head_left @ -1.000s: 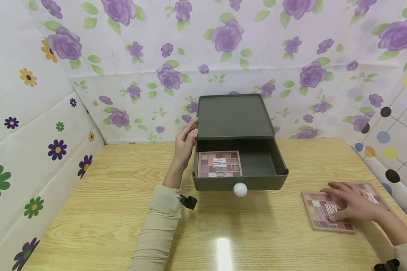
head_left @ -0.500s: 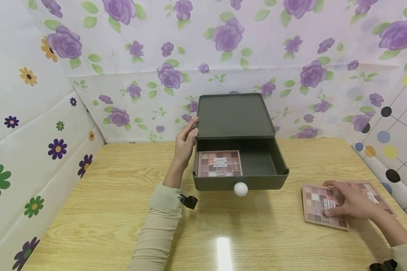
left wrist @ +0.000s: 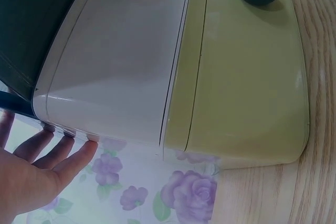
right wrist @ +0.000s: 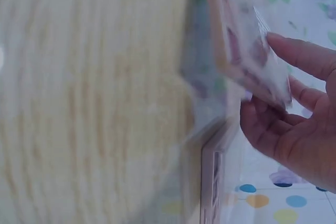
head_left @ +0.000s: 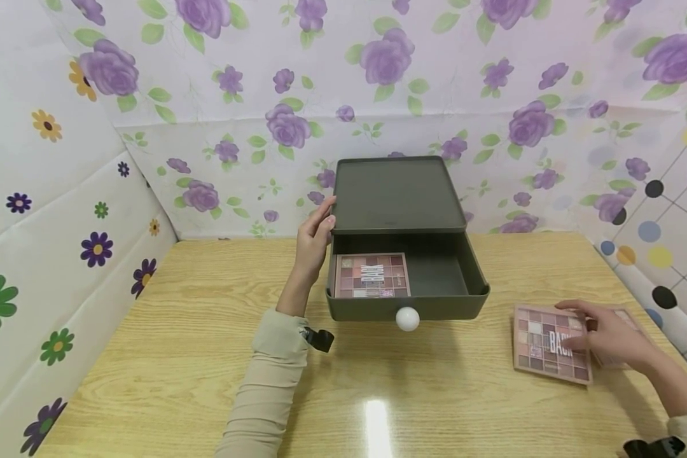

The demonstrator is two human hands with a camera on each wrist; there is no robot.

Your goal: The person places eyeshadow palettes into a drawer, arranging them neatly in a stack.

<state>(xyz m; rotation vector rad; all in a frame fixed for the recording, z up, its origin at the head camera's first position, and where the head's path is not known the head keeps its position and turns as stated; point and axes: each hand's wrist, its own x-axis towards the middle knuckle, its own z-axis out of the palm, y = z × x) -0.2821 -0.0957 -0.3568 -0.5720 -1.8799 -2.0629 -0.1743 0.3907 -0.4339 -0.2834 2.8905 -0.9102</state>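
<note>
My right hand (head_left: 618, 337) grips an eyeshadow palette (head_left: 541, 340) by its right side; in the right wrist view that palette (right wrist: 247, 51) is tilted and raised off the table. Another palette (head_left: 630, 318) lies partly behind my hand. At the centre, a dark green drawer (head_left: 441, 308) with a white knob (head_left: 408, 319) is pulled out. Inside its left half lies a similar palette (head_left: 372, 275). My left hand (head_left: 311, 245) touches the left side of the drawer cabinet (head_left: 397, 194), fingers fairly straight; the left wrist view shows its fingertips (left wrist: 89, 148) against that side.
Below the green drawer, the left wrist view shows a white drawer (left wrist: 121, 66) and a yellow drawer (left wrist: 247, 77), both closed. The cabinet stands on a wooden table (head_left: 206, 356) near a flowered backdrop (head_left: 235, 121). Patterned sheets also line both sides.
My right hand has slid the palette slightly, then lifted it off the table and tilted it. My left hand keeps its place on the cabinet.
</note>
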